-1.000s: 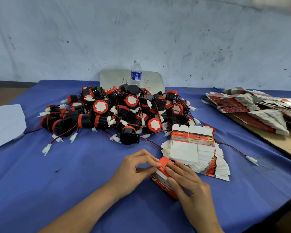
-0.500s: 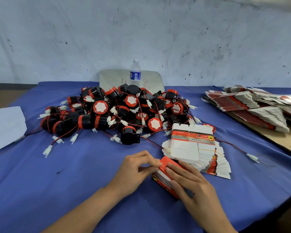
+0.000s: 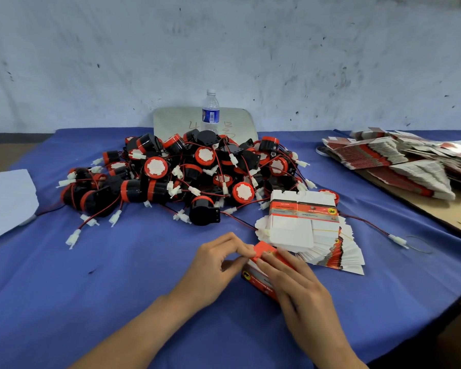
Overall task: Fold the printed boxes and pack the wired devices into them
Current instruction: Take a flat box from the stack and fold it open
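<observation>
A small red printed box [image 3: 258, 280] lies on the blue cloth at the near middle. My left hand [image 3: 216, 265] pinches its red end flap with thumb and fingers. My right hand [image 3: 296, 286] lies flat over the box's top and presses on it. Just behind them a fanned stack of flat box blanks [image 3: 309, 233] rests, white with red bands. Farther back sits a big heap of black-and-red wired devices [image 3: 192, 174] with red wires and white plugs.
A water bottle [image 3: 210, 113] stands behind the heap in front of a pale board. More stacks of flat blanks [image 3: 399, 161] lie at the right on a brown board. White paper [image 3: 6, 201] lies at the left edge. One loose plug on its wire [image 3: 397, 239] trails to the right.
Both hands have stayed on the red box. The left fingers have shifted slightly on the end flap and the red flap now stands a little more raised.
</observation>
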The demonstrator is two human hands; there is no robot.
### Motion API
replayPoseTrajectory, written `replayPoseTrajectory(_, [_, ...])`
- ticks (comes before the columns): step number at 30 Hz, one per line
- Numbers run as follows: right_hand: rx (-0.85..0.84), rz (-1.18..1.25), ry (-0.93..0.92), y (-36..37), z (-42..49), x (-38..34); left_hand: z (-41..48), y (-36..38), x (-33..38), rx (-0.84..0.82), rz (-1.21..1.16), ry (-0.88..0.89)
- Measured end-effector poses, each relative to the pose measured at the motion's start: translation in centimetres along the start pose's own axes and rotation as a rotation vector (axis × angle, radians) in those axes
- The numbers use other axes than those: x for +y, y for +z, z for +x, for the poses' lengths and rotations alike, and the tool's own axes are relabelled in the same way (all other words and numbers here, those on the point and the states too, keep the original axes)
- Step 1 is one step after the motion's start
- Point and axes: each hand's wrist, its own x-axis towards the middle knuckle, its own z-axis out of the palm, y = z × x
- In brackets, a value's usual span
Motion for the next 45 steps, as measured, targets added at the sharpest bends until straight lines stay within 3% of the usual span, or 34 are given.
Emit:
replayPoseTrajectory(6, [0.003, 0.338, 0.244, 0.3, 0.3, -0.9, 0.1, 0.0, 0.2, -0.015, 0.070, 0.065])
replayPoseTrajectory(10, [0.060, 0.357, 0.378, 0.8, 0.7, -1.4, 0.1, -0.2, 0.3, -0.045, 0.046, 0.027])
replayPoseTrajectory(17, [0.103, 0.290, 0.355, 0.8, 1.1, -1.3, 0.1, 0.1, 0.6, -0.086, -0.026, -0.048])
replayPoseTrajectory(29, [0.045, 0.373, 0.376, 0.5, 1.7, -0.7, 0.4, 1.6, 1.2, 0.028, -0.433, -0.474])
replayPoseTrajectory(35, [0.066, 0.326, 0.340, 0.5, 2.0, -0.9, 0.4, 3.0, 1.5, 0.197, -0.573, -0.627])
replayPoseTrajectory(45, [0.041, 0.166, 0.265, 0.9, 1.7, -1.5, 1.6, 2.7, 2.5, 0.193, -0.832, -0.875])
